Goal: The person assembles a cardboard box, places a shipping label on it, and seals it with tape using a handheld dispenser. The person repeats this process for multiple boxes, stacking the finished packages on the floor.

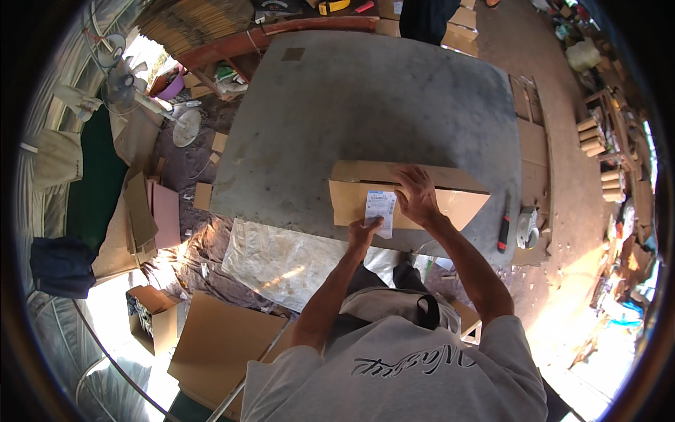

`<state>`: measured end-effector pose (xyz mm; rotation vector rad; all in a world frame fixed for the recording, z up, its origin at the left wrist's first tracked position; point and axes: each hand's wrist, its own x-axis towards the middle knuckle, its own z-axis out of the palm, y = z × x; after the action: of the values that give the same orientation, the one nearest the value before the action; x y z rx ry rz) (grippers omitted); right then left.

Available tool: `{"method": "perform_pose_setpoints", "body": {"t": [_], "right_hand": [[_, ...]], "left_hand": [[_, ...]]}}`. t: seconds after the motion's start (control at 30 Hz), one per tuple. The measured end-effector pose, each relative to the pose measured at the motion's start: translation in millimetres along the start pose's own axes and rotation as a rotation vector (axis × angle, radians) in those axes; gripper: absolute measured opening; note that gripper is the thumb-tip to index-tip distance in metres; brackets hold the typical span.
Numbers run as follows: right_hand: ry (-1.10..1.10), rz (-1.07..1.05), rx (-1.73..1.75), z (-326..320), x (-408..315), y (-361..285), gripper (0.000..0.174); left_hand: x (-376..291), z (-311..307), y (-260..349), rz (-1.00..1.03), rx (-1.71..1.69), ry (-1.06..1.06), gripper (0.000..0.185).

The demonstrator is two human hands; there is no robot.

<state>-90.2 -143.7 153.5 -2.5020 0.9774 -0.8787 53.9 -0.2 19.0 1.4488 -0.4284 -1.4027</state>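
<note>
A closed cardboard box (349, 199) stands near the front edge of a grey-topped table (364, 100). On the box side facing me lies a white printed label (378, 203), its lower end sticking out past the box's bottom edge. My left hand (362, 235) pinches that lower end, thumb on top. My right hand (419, 195) spans the box's upper edge: its fingers lie on the top face, and its thumb is bent at the label's upper right side. Whether the label is fully stuck down cannot be seen.
Right of the box lie a knife with a red and black handle (504, 227) and a tape roll (527, 228). A standing fan (124, 87) is at the left. Large cardboard sheets (221, 343) lean behind me at left. Across the table stands another person's dark-clothed leg (428, 21).
</note>
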Motion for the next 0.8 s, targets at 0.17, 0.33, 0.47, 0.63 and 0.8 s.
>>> {"method": "perform_pose_setpoints", "body": {"t": [0.17,0.33,0.47,0.63,0.8], "right_hand": [[-0.088,0.476,0.725,30,-32,-23,0.024],[-0.099,0.839,1.204,62,-35,-20,0.037],[-0.071,1.031,1.519,76,-45,-13,0.044],[-0.093,1.155,1.753,124,-97,5,0.042],[-0.213,1.019,1.496,173,-140,15,0.036]], "left_hand": [[-1,5,-2,0.025,-0.016,0.072,0.03],[-2,10,-18,0.062,-0.178,0.073,0.024],[-7,-4,-33,-0.05,-0.005,-0.001,0.031],[-12,-18,-45,-0.042,0.236,0.016,0.024],[-32,-32,-40,0.061,0.564,0.225,0.028]]}}
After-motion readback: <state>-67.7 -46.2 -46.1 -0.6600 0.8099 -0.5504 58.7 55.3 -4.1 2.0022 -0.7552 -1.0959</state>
